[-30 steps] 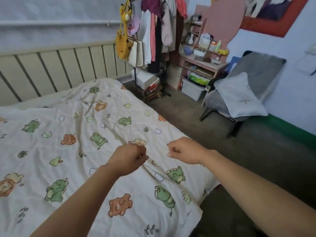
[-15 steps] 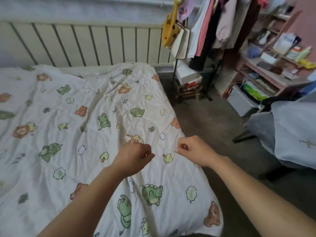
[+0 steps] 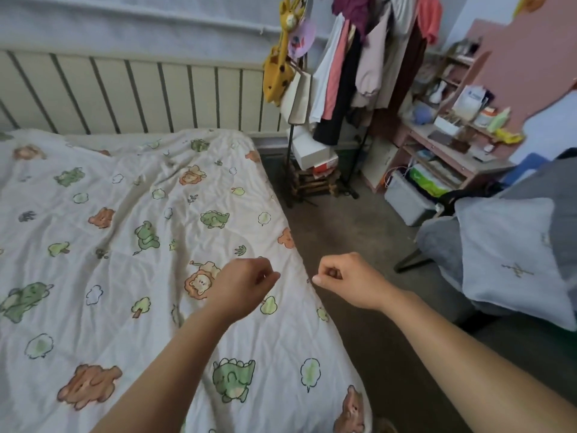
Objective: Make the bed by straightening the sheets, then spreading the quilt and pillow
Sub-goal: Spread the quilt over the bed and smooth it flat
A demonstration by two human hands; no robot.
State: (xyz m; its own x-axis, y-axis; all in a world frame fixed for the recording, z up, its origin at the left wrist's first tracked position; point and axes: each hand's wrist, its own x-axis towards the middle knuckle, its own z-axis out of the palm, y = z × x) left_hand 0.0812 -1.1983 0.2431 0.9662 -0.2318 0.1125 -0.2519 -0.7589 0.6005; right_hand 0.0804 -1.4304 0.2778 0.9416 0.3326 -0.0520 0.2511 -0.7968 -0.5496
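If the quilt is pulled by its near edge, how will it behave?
Probably floppy: the quilt lies creased and hangs down at its right edge. Likely light for its size, as it looks thin. It may bunch rather than slide flat.

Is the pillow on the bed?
No, the pillow lies on the grey chair, off to the side of the quilt.

To your right stood a clothes rack (image 3: 346, 76) hung with garments, a yellow giraffe plush (image 3: 277, 77) dangling at its left side and stacked boxes (image 3: 315, 156) beneath. Further right, a cluttered pink shelf unit (image 3: 449, 159) stood over a grey bin (image 3: 406, 200).
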